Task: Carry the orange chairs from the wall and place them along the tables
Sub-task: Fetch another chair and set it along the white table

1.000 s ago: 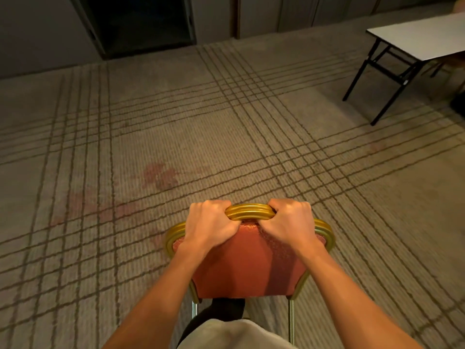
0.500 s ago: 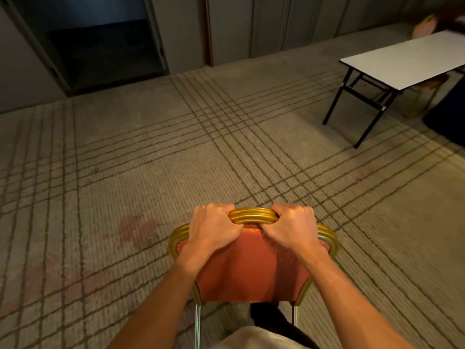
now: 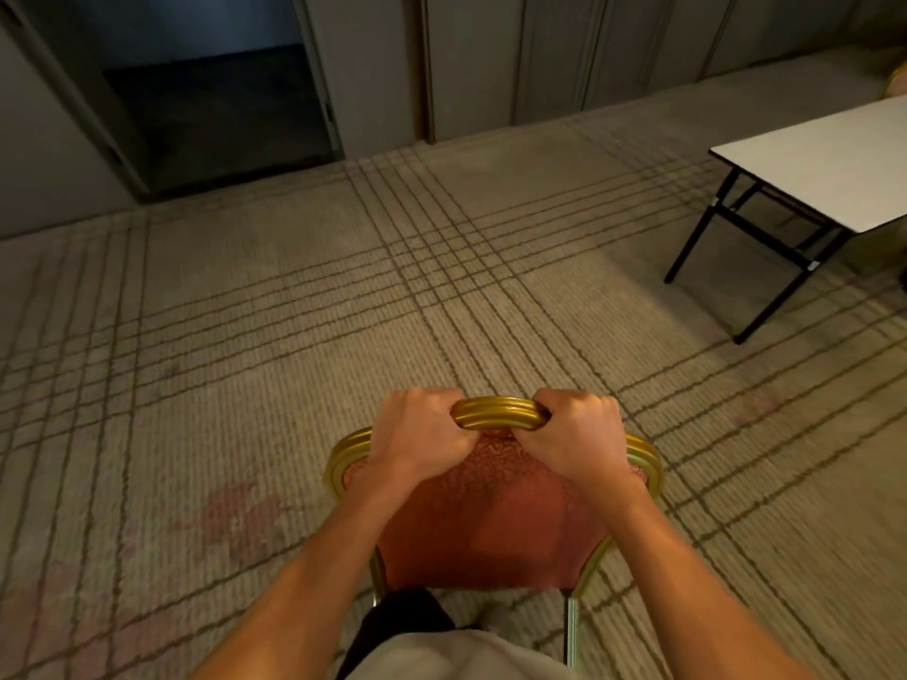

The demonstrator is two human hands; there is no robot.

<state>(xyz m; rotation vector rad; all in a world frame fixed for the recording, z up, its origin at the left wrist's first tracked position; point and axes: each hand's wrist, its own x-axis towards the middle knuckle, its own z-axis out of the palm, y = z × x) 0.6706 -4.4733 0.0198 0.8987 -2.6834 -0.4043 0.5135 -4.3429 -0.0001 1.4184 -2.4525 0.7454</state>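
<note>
Directly below the camera, the orange chair (image 3: 491, 527) stands close in front of the person with its back toward them, well apart from the table (image 3: 829, 164) at the right edge. The left hand (image 3: 417, 436) and the right hand (image 3: 581, 434) both clasp the gold top rail (image 3: 498, 412) of the chair back. Their fingers curl over its far side, and a short stretch of rail shows between the two fists.

Whether the chair's feet touch the floor cannot be told. The seat and front legs are hidden behind the backrest, and only parts of two thin metal rear legs (image 3: 571, 625) show below it. A pale garment (image 3: 441, 655) and a dark trouser leg (image 3: 392, 615) fill the bottom middle. The table is cut off at the right, showing a white top and black folding legs (image 3: 765, 306). A gold-and-pale shape (image 3: 898, 78) at the far upper right is too cropped to identify.

The floor is a beige carpet (image 3: 245, 336) crossed by bands of dark lines, with faded reddish patches (image 3: 235, 517) at the lower left. Grey panelled walls (image 3: 564, 51) run along the far side, broken by a dark open doorway (image 3: 216, 105).
</note>
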